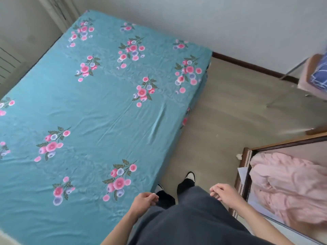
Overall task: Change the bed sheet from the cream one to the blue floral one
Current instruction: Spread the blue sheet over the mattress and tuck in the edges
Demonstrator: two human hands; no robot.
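Note:
The blue floral sheet [99,106] covers the whole mattress, stretched over its top and down the near side and foot corner, with a few soft creases near the right edge. No cream sheet shows on the bed. My left hand [144,200] hangs just off the bed's right edge, fingers loosely curled with nothing in them. Beside my right hip, my right hand [224,192] is also loosely curled and empty. I stand on the floor at the bed's right side.
A pink bundle of bedding [286,188] lies in a wooden-framed space at the right. A chair [313,76] with blue patterned fabric stands at the far right. White walls border the bed's far side. Grey floor [230,112] runs between bed and furniture.

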